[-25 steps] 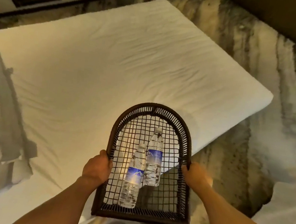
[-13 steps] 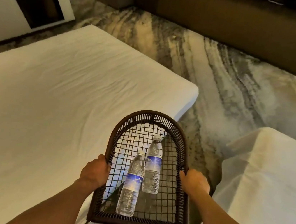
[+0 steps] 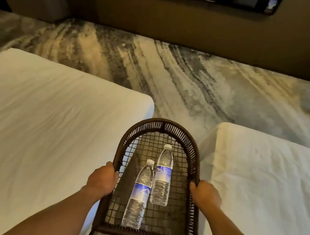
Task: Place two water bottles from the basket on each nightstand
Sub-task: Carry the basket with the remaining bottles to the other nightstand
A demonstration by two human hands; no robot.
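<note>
I hold a dark brown wicker basket (image 3: pixel 161 125) level in front of me, over the gap between two beds. My left hand (image 3: pixel 101 181) grips its left rim and my right hand (image 3: pixel 205 197) grips its right rim. Two clear water bottles with blue labels and white caps lie flat on the mesh bottom, caps pointing away from me. The left bottle (image 3: pixel 139 194) lies nearer to me; the right bottle (image 3: pixel 162 177) lies a little farther and touches it. No nightstand is in view.
A white bed (image 3: pixel 40 131) fills the left side and a second white bed (image 3: pixel 270 181) the right. Streaked grey and beige carpet (image 3: pixel 175 76) runs past their ends to a long dark wooden unit (image 3: pixel 182 22) at the far wall.
The view has swung to the right: the left bed slid leftward, the second bed came fully into view, and the far dark unit appeared. Both hands kept their grip on the basket; the bottles barely shifted.
</note>
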